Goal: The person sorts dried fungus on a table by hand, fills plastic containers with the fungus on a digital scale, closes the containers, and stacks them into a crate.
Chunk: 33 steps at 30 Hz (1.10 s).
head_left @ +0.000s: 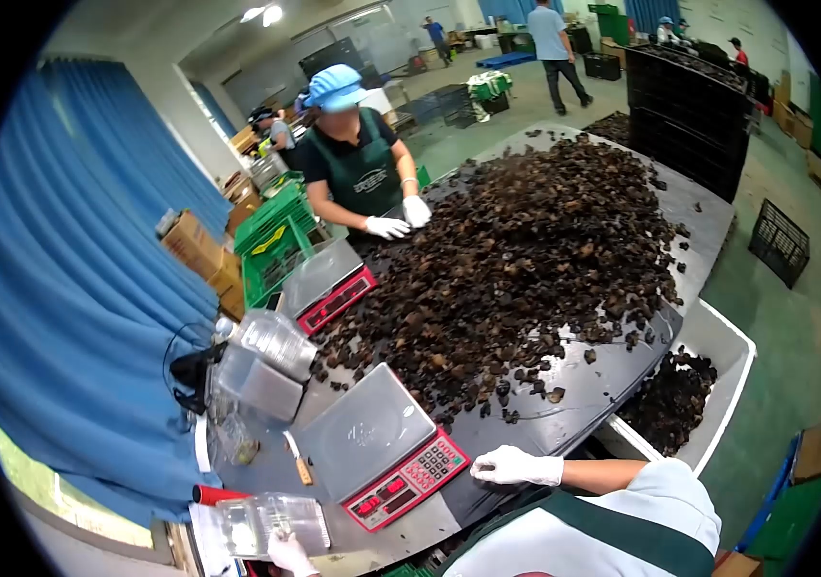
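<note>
My left hand [291,555], in a white glove, is at the bottom of the view with its fingers closed on the near edge of a stack of clear plastic containers [257,522]. My right hand [514,466], also gloved in white, is held at the near table edge, beside a red-framed digital scale [409,478]. Its fingers are curled together; anything within them is hidden. The clear pan [362,433] of this scale bears nothing. Beyond it spreads a large heap of dark brown dried pieces, perhaps wood ear fungus [526,260]. A wooden-handled knife [301,460] lies left of the scale.
Across the table a co-worker [358,163] in a green apron has gloved hands at the heap, near a second red scale [338,300]. A white bin [733,385] of dark pieces stands right. Green crates [276,260], stacked black crates [684,135] and a floor crate [780,242] surround the table.
</note>
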Each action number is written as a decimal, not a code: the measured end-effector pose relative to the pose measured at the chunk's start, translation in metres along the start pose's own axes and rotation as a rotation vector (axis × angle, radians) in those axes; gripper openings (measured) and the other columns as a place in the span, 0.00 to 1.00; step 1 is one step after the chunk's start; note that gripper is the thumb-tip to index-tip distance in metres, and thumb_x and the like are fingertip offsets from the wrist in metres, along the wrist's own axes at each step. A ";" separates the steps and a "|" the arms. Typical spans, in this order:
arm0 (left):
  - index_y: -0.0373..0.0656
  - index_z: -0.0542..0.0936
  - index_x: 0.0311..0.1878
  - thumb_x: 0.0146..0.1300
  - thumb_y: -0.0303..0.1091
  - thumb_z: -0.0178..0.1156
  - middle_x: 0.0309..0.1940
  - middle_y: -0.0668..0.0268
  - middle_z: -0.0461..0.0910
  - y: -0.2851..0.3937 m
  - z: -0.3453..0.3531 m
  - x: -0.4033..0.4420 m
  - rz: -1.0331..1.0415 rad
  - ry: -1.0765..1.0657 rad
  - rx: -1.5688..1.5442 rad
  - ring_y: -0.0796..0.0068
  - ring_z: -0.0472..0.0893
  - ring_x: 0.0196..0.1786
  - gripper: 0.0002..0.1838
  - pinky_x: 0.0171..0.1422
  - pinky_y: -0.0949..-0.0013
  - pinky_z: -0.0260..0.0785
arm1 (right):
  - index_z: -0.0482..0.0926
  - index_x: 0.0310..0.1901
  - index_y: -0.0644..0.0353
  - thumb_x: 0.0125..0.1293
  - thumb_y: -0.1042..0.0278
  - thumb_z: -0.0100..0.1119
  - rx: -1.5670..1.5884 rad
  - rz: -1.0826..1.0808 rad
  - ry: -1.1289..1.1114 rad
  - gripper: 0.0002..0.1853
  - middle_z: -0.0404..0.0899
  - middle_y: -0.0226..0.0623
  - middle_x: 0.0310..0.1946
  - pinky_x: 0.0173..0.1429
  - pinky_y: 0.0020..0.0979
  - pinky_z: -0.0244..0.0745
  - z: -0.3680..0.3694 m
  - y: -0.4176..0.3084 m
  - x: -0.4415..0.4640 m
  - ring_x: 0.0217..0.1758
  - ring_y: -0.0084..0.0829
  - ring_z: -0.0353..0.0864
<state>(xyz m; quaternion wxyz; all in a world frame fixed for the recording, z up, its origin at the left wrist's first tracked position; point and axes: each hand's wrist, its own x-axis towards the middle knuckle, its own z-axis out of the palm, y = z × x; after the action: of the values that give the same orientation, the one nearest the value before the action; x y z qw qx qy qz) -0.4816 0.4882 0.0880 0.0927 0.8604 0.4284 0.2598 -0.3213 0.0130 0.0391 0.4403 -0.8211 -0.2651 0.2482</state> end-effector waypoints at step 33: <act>0.40 0.77 0.55 0.57 0.34 0.67 0.64 0.50 0.69 0.347 0.085 -0.199 0.654 -0.520 -0.524 0.52 0.68 0.67 0.23 0.71 0.57 0.58 | 0.79 0.43 0.55 0.60 0.57 0.58 -0.246 0.233 0.593 0.14 0.81 0.42 0.39 0.50 0.42 0.74 -0.165 0.160 -0.109 0.45 0.45 0.78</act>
<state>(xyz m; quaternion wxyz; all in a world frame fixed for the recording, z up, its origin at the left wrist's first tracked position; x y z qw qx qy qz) -0.2965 0.1238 0.0757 0.3236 0.9339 0.0188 0.1508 -0.2608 -0.2308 0.0020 0.3648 -0.9292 -0.0578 0.0133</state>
